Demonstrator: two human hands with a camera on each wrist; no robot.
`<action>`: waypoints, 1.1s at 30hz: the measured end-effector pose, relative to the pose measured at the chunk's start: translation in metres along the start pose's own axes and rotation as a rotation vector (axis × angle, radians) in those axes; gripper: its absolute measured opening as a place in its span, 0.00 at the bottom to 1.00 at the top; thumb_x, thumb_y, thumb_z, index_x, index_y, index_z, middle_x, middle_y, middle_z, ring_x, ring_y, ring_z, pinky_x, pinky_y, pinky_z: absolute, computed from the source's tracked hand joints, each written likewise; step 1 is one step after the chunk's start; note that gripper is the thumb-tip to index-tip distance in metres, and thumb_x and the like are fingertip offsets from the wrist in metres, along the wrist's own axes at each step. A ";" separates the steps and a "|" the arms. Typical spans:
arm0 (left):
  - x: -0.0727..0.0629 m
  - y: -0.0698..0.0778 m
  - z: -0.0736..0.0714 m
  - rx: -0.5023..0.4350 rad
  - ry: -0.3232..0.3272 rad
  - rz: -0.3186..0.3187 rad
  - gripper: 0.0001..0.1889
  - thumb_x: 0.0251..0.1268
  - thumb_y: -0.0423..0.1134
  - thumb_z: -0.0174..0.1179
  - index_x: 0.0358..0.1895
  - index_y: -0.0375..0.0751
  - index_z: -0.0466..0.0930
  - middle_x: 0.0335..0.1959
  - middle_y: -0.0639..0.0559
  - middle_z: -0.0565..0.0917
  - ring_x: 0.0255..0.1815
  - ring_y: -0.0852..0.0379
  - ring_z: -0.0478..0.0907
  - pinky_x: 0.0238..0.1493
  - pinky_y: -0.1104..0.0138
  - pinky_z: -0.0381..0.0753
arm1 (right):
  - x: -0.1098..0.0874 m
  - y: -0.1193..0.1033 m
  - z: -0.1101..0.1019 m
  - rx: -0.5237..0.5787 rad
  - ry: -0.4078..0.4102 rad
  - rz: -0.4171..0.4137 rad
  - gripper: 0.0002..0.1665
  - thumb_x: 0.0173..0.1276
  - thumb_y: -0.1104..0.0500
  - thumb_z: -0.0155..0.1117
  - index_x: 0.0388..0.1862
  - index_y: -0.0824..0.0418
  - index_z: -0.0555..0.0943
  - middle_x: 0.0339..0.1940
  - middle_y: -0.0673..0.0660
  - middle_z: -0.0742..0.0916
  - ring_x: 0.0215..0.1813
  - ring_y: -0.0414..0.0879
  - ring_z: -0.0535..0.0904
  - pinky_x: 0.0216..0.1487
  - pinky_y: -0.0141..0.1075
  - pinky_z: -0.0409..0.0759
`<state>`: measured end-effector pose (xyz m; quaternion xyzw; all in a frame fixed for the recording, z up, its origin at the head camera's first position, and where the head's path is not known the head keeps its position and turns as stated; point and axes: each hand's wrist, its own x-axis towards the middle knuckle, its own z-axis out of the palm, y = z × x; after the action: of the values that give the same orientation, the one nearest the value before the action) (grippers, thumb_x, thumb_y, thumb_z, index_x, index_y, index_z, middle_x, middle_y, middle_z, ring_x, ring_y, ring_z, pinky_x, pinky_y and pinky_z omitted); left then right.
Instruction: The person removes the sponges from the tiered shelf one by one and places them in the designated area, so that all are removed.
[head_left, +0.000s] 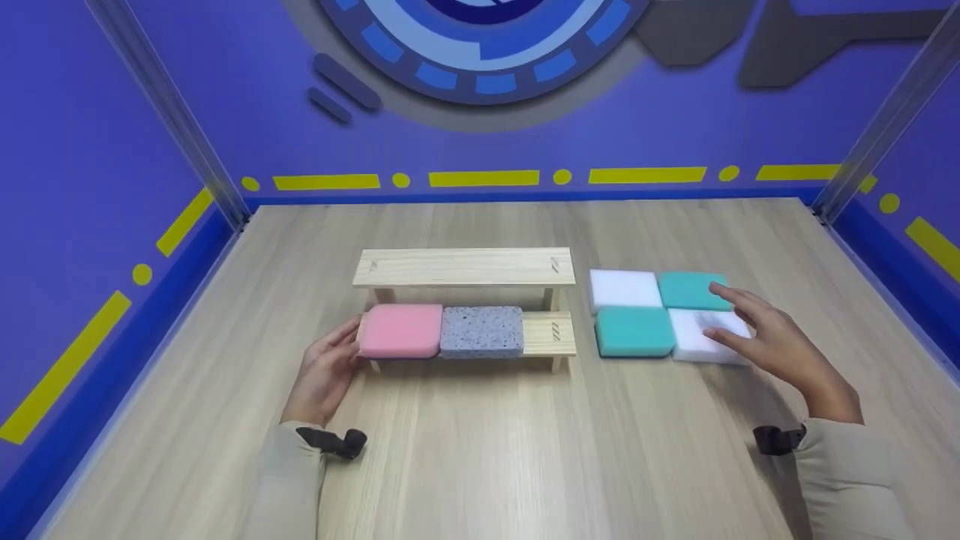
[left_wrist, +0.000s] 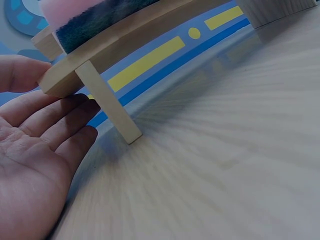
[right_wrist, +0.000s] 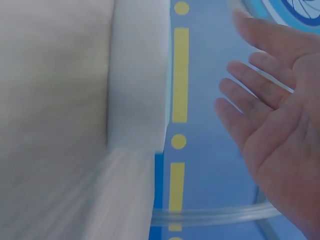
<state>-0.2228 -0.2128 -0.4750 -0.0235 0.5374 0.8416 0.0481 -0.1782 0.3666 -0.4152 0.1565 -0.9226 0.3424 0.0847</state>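
My left hand [head_left: 327, 367] holds the left end of the lower board of a two-step wooden rack [head_left: 463, 266], thumb at the board's end and fingers under it, as the left wrist view shows. On that lower board lie a pink sponge [head_left: 401, 330] with a dark scrub side beneath, and a grey speckled sponge [head_left: 481, 331] beside it. My right hand [head_left: 787, 352] hovers with spread fingers over the front white sponge [head_left: 697, 341]; nothing is in it. A front green sponge [head_left: 636, 330], a back white sponge [head_left: 624, 289] and a back green sponge [head_left: 686, 289] complete the block.
The upper board of the rack stands behind and higher than the lower one. Blue panels with yellow dashes [head_left: 484, 178] wall in the wooden table [head_left: 480, 450] at the back and sides. Metal posts [head_left: 885, 112] rise at the back corners.
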 end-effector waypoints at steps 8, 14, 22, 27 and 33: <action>-0.001 -0.002 -0.001 -0.016 -0.011 0.004 0.29 0.64 0.19 0.44 0.70 0.22 0.55 0.71 0.32 0.60 0.57 0.62 0.77 0.60 0.70 0.75 | 0.017 -0.022 0.012 0.011 0.000 -0.064 0.37 0.65 0.56 0.66 0.69 0.66 0.67 0.68 0.66 0.73 0.66 0.18 0.59 0.59 0.08 0.56; -0.002 -0.002 -0.001 -0.012 -0.014 -0.002 0.29 0.64 0.19 0.43 0.70 0.22 0.55 0.71 0.32 0.61 0.57 0.63 0.77 0.59 0.71 0.75 | 0.028 -0.046 0.020 0.049 -0.026 -0.097 0.36 0.64 0.56 0.66 0.70 0.63 0.67 0.67 0.63 0.75 0.68 0.54 0.69 0.60 0.10 0.59; -0.004 -0.003 -0.003 -0.003 -0.019 -0.010 0.29 0.64 0.19 0.42 0.71 0.22 0.53 0.72 0.32 0.58 0.57 0.64 0.77 0.61 0.72 0.74 | 0.046 -0.072 0.034 0.078 -0.092 -0.147 0.36 0.63 0.55 0.67 0.68 0.64 0.69 0.65 0.62 0.77 0.66 0.55 0.72 0.65 0.24 0.69; -0.003 -0.002 -0.002 -0.010 -0.011 -0.009 0.29 0.64 0.19 0.43 0.71 0.22 0.53 0.73 0.33 0.58 0.56 0.65 0.76 0.60 0.72 0.73 | 0.058 -0.087 0.043 0.111 -0.145 -0.173 0.36 0.63 0.56 0.68 0.68 0.66 0.69 0.62 0.64 0.79 0.64 0.57 0.74 0.65 0.46 0.71; -0.001 0.000 0.000 -0.032 -0.016 -0.007 0.30 0.65 0.20 0.42 0.71 0.23 0.52 0.73 0.33 0.58 0.57 0.64 0.76 0.61 0.72 0.73 | 0.070 -0.107 0.054 0.109 -0.196 -0.212 0.35 0.61 0.58 0.69 0.65 0.67 0.72 0.61 0.63 0.80 0.64 0.57 0.75 0.64 0.48 0.73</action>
<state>-0.2215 -0.2133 -0.4750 -0.0193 0.5234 0.8501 0.0552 -0.2090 0.2384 -0.3724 0.2899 -0.8848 0.3642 0.0215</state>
